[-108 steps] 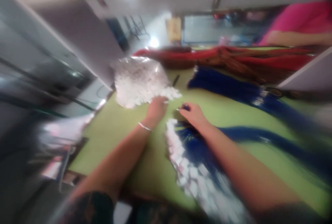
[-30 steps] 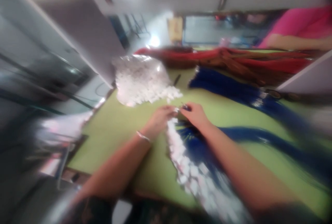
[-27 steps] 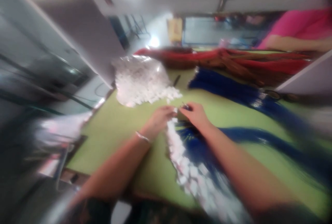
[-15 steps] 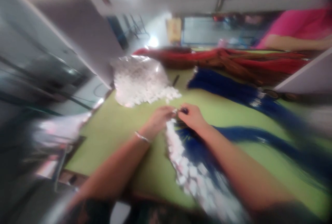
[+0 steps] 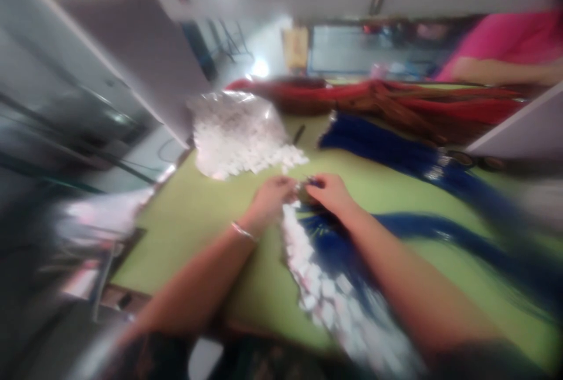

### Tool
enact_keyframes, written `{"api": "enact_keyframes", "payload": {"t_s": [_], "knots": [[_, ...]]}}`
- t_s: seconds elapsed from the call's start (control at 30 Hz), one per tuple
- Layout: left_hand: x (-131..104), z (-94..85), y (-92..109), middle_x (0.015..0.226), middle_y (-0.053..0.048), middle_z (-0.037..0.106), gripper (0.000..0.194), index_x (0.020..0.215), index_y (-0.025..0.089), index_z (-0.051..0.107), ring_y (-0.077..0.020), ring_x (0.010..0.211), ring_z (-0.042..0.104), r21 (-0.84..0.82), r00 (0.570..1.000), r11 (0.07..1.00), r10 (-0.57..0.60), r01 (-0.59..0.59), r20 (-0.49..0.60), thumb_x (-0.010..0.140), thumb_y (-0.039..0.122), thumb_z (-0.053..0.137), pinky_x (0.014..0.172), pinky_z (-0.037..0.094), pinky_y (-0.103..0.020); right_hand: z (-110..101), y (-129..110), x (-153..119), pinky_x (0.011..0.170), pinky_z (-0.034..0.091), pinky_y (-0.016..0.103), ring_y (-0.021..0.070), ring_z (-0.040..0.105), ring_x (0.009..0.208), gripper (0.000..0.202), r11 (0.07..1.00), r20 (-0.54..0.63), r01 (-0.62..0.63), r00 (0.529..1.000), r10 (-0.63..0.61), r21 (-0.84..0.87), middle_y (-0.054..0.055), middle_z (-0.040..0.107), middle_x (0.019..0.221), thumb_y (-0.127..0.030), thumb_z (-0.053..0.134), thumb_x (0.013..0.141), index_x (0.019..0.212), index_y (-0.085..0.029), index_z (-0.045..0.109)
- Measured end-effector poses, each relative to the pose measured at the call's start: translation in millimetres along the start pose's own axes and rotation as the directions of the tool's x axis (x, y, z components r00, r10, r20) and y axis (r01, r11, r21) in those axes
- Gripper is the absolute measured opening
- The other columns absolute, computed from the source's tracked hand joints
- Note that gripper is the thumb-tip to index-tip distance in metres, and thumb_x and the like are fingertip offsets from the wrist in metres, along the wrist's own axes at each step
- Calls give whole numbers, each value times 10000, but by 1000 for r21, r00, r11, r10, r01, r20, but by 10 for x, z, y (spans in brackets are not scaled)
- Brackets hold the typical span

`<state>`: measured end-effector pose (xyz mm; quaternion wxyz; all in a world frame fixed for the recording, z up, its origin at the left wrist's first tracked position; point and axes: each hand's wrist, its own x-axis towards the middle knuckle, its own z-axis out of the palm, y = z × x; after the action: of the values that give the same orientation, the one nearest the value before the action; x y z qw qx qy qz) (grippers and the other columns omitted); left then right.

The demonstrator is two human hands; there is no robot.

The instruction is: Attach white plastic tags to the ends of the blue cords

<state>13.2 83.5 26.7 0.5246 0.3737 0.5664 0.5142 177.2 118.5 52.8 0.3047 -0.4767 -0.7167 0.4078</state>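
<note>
Over the green table my left hand [image 5: 275, 195] has its fingertips pinched on what looks like a small white connector housing [image 5: 298, 187], blurred and partly hidden. Close beside it, my right hand [image 5: 329, 191] is closed around the ends of blue wires [image 5: 313, 182]. Below both hands lies a bundle of blue wires [image 5: 328, 245]. Along its left side runs a long row of white connector housings [image 5: 328, 298], reaching toward my body between my forearms.
A clear plastic bag [image 5: 240, 128] spills white housings on the table [image 5: 206, 239]. Blue wire bundles [image 5: 378, 145] lie at right, with red and brown wires [image 5: 352, 95] behind. Scissors handles [image 5: 461, 159] rest near a post. A person in a pink top [image 5: 505, 46] is across the table.
My hands have drawn slightly apart at the fingertips. The blue wire ends in my right hand have shifted a little, and my left hand is turned slightly more upright.
</note>
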Motion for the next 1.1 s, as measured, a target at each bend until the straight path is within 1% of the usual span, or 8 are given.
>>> {"api": "enact_keyframes", "payload": {"t_s": [0.4, 0.5, 0.6, 0.67, 0.77, 0.83, 0.93, 1.1], "knots": [[-65, 98, 69, 537, -4, 600, 160, 721, 139, 656, -63, 428, 450, 80, 999, 996, -33, 31, 16, 699, 284, 721, 426, 328, -189, 20, -13, 4, 513, 324, 217, 97, 430, 531, 209, 998, -17, 41, 999, -42, -53, -35, 501, 510, -310, 567, 699, 555, -165, 526], [-128, 20, 182, 557, -13, 618, 155, 684, 146, 674, -85, 469, 479, 236, 992, 972, -22, -9, 128, 674, 291, 727, 458, 355, -201, -38, -47, 29, 532, 369, 221, 109, 477, 551, 172, 997, -95, 18, 995, -11, 75, -24, 554, 540, -294, 581, 682, 569, -169, 549], [-95, -120, 272, 651, -43, 663, 130, 668, 160, 703, -146, 604, 565, 467, 967, 868, 56, -169, 247, 677, 289, 714, 571, 436, -237, -58, -79, 41, 518, 395, 231, 117, 511, 519, 108, 972, -101, -81, 989, 105, 219, -7, 605, 560, -257, 579, 680, 621, -168, 596], [21, -195, 274, 759, -63, 677, 128, 745, 169, 727, -184, 730, 588, 620, 957, 731, 257, -285, 137, 735, 271, 651, 696, 464, -276, -39, -97, 31, 491, 393, 235, 111, 501, 476, 87, 949, -88, -147, 980, 178, 279, -2, 622, 571, -248, 588, 681, 666, -166, 614], [268, -221, 194, 939, -98, 653, 260, 1001, 168, 711, -222, 901, 570, 793, 867, 513, 496, -329, 39, 812, 242, 550, 864, 437, -337, 10, -107, 6, 443, 362, 227, 90, 445, 418, 113, 922, -55, -201, 971, 231, 331, -9, 621, 566, -277, 606, 687, 704, -165, 612], [396, -194, 127, 975, -119, 634, 299, 1058, 164, 691, -241, 936, 559, 845, 880, 438, 469, -306, 76, 839, 281, 525, 892, 423, -364, 37, -96, 0, 415, 323, 218, 75, 396, 394, 135, 917, -19, -215, 972, 235, 336, -19, 598, 537, -300, 609, 687, 684, -165, 601], [452, -164, 69, 919, -130, 631, 280, 953, 164, 711, -255, 905, 561, 885, 904, 395, 422, -248, 65, 858, 313, 494, 869, 425, -378, 56, -70, 12, 429, 315, 216, 76, 396, 414, 139, 935, -2, -191, 980, 201, 297, -27, 569, 518, -299, 614, 672, 648, -164, 593], [298, -280, 76, 951, -119, 657, 253, 928, 178, 721, -254, 926, 568, 859, 911, 454, 410, -237, 35, 776, 146, 522, 883, 422, -368, 56, -81, 12, 532, 365, 220, 103, 462, 547, 131, 983, -66, -91, 993, 102, 160, -22, 549, 551, -275, 598, 662, 606, -157, 586]]}}
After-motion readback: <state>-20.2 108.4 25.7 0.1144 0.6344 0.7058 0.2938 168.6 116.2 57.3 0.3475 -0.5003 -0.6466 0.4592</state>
